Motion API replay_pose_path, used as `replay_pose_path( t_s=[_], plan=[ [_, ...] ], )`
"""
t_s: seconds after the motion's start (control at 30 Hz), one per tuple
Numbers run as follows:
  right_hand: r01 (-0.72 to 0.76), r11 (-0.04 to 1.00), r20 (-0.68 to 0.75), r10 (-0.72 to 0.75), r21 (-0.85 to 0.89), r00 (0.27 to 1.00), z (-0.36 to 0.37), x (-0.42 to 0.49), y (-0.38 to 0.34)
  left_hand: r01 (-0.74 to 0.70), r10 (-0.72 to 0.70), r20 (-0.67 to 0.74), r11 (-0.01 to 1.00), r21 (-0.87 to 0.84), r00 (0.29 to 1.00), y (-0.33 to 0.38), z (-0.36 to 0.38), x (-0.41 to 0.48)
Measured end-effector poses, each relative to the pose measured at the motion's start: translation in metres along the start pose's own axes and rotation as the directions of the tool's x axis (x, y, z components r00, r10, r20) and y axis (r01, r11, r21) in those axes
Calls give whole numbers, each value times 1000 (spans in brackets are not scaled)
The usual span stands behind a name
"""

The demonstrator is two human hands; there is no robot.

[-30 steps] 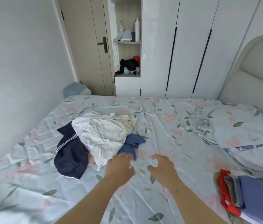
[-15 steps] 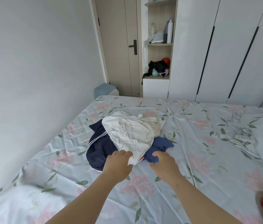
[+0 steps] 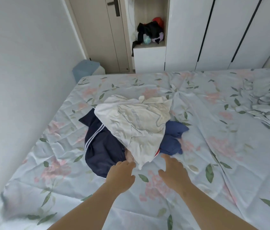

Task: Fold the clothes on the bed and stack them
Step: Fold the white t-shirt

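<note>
We log three unfolded pieces bunched left of centre on the bed (image 3: pixel 214 146). On top is a crumpled white shirt (image 3: pixel 137 123), long axis near to far, narrow end pointing near. A navy garment (image 3: pixel 101 146) with white stripes lies under its left and a blue garment (image 3: pixel 172 138) under its right. The left hand (image 3: pixel 121 176) and right hand (image 3: pixel 174 173) have fingers straight, holding nothing, at the near edge. The far shelf (image 3: pixel 149 47) holds dark clothes (image 3: pixel 147 30).
</note>
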State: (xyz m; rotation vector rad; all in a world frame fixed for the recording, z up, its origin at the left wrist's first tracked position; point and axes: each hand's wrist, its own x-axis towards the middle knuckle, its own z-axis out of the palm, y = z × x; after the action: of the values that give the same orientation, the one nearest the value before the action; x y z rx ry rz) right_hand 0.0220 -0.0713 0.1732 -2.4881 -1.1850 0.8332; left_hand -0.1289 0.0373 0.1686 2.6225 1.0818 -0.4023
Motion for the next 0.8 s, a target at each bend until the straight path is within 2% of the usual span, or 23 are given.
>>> replay_pose_path(
  t_s=[0.17, 0.33, 0.43, 0.5, 0.63, 0.7, 0.8],
  plan=[
    [-105, 994, 56, 107, -38, 993, 30, 51, -8, -43, 41, 150, 999, 8, 988, -43, 40, 64],
    [-168, 982, 65, 174, -86, 983, 47, 97, -2, -38, 51, 152, 995, -87, 987, -56, 65, 134],
    [-179, 977, 76, 188, -112, 979, 58, 118, 3, 46, -16, 129, 972, -232, 992, -64, 83, 179],
    [-178, 974, 76, 190, -138, 979, 63, 131, 9, 144, -114, 106, 932, -334, 988, -68, 90, 208],
    [-173, 967, 91, 192, -187, 977, 73, 151, 20, 289, -281, 80, 873, -394, 957, -72, 100, 253],
    [-159, 976, 105, 176, -151, 979, 81, 160, 24, 329, -310, 117, 831, -449, 943, -73, 106, 268],
    [-144, 985, 119, 155, -95, 981, 90, 164, 28, 322, -279, 161, 789, -524, 947, -76, 112, 277]
  ],
)
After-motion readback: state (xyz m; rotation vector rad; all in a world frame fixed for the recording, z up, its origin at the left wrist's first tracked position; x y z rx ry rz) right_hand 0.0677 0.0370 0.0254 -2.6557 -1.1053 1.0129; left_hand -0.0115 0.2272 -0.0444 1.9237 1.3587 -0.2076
